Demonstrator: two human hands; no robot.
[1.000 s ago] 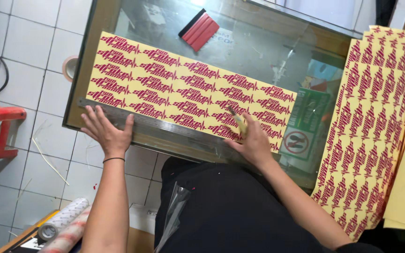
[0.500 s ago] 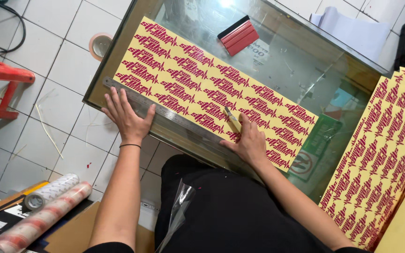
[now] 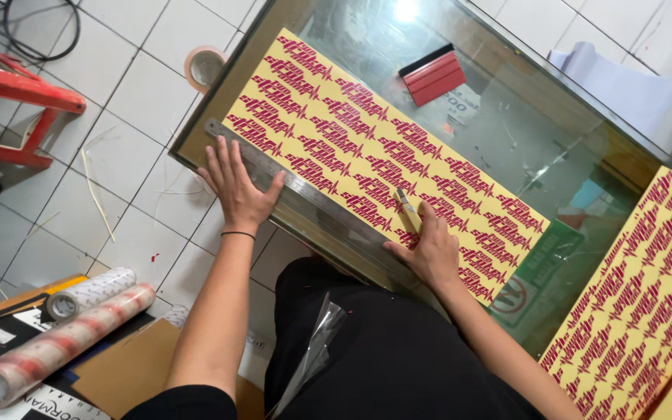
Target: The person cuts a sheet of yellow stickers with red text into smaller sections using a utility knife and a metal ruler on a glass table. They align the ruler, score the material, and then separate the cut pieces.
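Since half a second ago the view has swung and the metal ruler (image 3: 305,189) now shows clearly along the sticker sheet's near edge. On the floor at far left lie two film rolls (image 3: 56,334). Next, the left hand (image 3: 236,187) presses flat, fingers spread, on the ruler, holding nothing. The yellow sticker sheet (image 3: 383,155) lies on the glass tabletop (image 3: 507,132), a red squeegee (image 3: 433,76) beyond it. The right hand (image 3: 429,249) has its grip closed on a small knife (image 3: 407,208) at the ruler's edge: seemingly mid-cut. Continuing would call for steady ruler pressure. More sheets (image 3: 647,295) are stacked at right.
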